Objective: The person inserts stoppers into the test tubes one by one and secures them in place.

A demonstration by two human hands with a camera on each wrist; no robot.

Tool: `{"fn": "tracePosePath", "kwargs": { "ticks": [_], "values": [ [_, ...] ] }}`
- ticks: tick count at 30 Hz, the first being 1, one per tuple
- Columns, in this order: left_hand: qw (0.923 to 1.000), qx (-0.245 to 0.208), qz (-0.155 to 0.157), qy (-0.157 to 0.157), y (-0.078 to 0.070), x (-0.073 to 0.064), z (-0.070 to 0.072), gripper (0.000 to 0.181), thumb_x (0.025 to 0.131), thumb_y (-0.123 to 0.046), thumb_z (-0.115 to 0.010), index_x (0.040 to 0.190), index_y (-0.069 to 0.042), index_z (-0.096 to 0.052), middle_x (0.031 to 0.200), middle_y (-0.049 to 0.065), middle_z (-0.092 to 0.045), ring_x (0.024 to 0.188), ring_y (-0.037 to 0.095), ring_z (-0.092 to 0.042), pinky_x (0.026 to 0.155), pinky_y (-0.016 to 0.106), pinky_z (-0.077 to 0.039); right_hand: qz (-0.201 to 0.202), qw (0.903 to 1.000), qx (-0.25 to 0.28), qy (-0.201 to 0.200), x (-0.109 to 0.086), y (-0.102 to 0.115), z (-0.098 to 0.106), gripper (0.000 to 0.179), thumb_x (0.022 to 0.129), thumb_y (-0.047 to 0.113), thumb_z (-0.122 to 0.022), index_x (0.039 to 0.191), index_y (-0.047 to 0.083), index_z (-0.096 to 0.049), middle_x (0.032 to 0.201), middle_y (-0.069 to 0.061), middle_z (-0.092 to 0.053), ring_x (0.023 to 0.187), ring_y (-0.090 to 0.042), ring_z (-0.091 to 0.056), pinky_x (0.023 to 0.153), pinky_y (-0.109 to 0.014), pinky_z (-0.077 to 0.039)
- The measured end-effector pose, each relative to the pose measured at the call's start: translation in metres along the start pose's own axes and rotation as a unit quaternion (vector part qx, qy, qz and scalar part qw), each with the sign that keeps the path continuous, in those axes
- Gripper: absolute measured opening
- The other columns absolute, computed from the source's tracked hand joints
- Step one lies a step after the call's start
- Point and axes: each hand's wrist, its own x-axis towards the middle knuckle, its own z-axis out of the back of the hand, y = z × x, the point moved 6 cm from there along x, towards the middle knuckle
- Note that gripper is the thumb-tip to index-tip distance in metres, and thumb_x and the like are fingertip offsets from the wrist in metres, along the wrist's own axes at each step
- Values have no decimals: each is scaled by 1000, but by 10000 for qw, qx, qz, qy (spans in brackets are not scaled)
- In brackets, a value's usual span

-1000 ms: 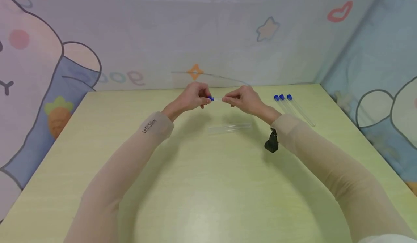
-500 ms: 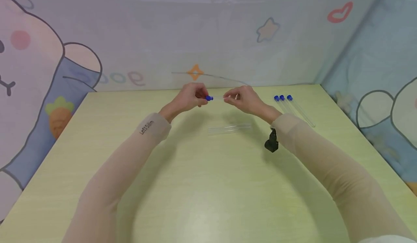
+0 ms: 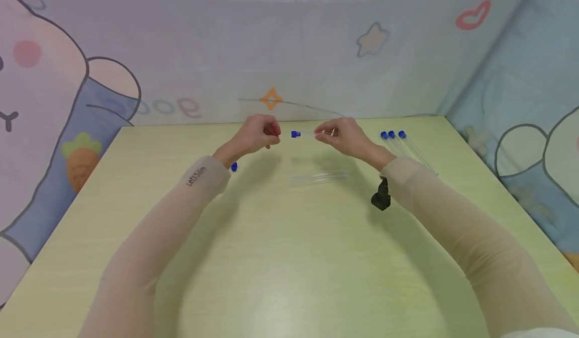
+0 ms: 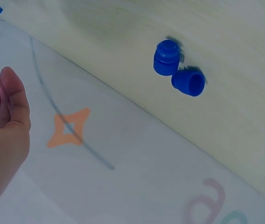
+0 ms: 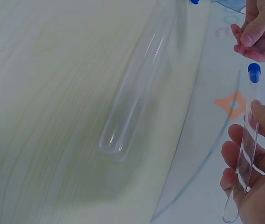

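A clear test tube [image 5: 247,144] lies across my right hand [image 3: 345,137], held between thumb and fingers. A blue cap [image 3: 295,134] sits in the tube's mouth, pointing toward my left hand [image 3: 257,136]. That left hand hovers a short gap to the left of the cap, fingers loosely bent with nothing between them. In the right wrist view, the cap's narrower lower part shows inside the glass. Two loose blue caps, one upright [image 4: 167,57] and one tipped over [image 4: 189,82], touch each other on the table in the left wrist view.
Uncapped clear tubes [image 3: 318,178] lie side by side on the table below the hands. Three blue-capped tubes [image 3: 418,153] lie at the right, beyond the right wrist. A printed cloth backdrop [image 3: 316,51] stands behind the table's far edge.
My left hand has let go of the blue cap and drawn back to the left. The cap stays in the tube. A loose blue cap has come into view beside the left wrist.
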Motion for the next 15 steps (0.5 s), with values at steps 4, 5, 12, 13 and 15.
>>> {"fn": "tracePosePath", "kwargs": {
  "ticks": [4,5,12,13,15],
  "values": [
    [9995,288,100,27,7,-2,5,8,89,-2,-63,96,2,-61,91,15,-67,80,31,-64,71,36,-57,-20,10000,-31,-50,-1,-2,4,25,94,23,-63,112,8,-71,104,-12,-73,76,-22,-63,69,-32,-49],
    [9991,396,135,31,9,-3,7,8,89,-2,-63,95,2,-62,90,15,-66,79,31,-64,69,34,-56,-17,10000,-39,-74,-1,-3,5,25,94,23,-63,112,7,-71,103,-13,-73,75,-22,-63,69,-32,-49],
    [9930,1068,491,117,23,-13,21,7,85,0,-64,91,3,-61,90,18,-65,62,20,-58,59,26,-50,-50,9997,-88,-227,-1,-12,14,26,96,21,-60,115,6,-70,105,-14,-72,71,-21,-59,66,-30,-46],
    [9908,1239,526,142,26,-15,22,7,85,1,-64,90,3,-61,90,18,-65,62,18,-56,59,26,-49,-75,9996,-93,-239,-1,-14,15,26,96,21,-60,116,6,-69,107,-14,-71,72,-21,-59,66,-30,-47],
    [9860,1497,690,237,30,-18,25,7,83,1,-65,88,3,-61,89,16,-63,62,16,-54,59,26,-47,-125,9995,-86,-267,-2,-19,18,27,97,20,-59,118,5,-68,109,-14,-70,73,-23,-59,67,-32,-47]
  ]
}}
